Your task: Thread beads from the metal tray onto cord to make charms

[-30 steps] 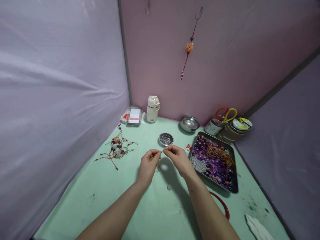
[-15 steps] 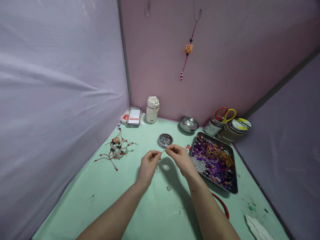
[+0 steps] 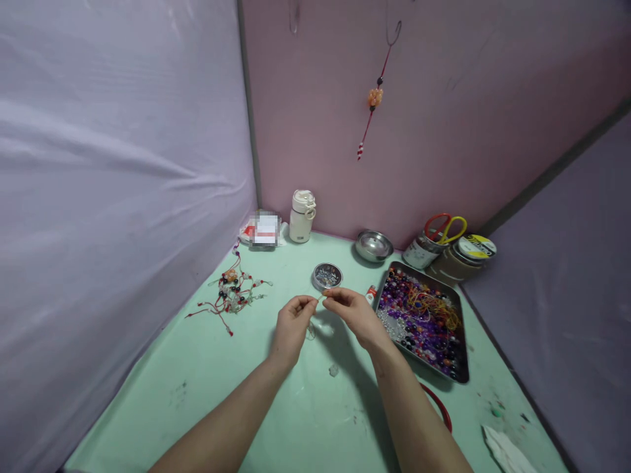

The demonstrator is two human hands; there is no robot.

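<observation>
My left hand (image 3: 296,323) pinches a thin, pale cord (image 3: 320,298) between thumb and forefinger. Close beside it on the right, my right hand (image 3: 351,313) pinches the same cord, with a short stretch showing between the fingertips. A loose loop of cord (image 3: 310,332) hangs below my left fingertips. Just beyond the hands stands a round tin (image 3: 327,276) of small pieces. A small clear beaded piece (image 3: 334,370) lies on the green table (image 3: 296,420) nearer to me.
A tray (image 3: 466,355) of beads and cords lies right, near a steel bowl (image 3: 374,246), jars with scissors (image 3: 438,230) and a red lighter (image 3: 371,294). Beaded strings (image 3: 231,292) lie left, a white bottle (image 3: 302,217) behind. A beaded pendant (image 3: 375,98) hangs on the wall.
My right hand has shifted very slightly left and down, its fingers still pinched at the cord. My left hand stays almost in place. The whole view has moved a little.
</observation>
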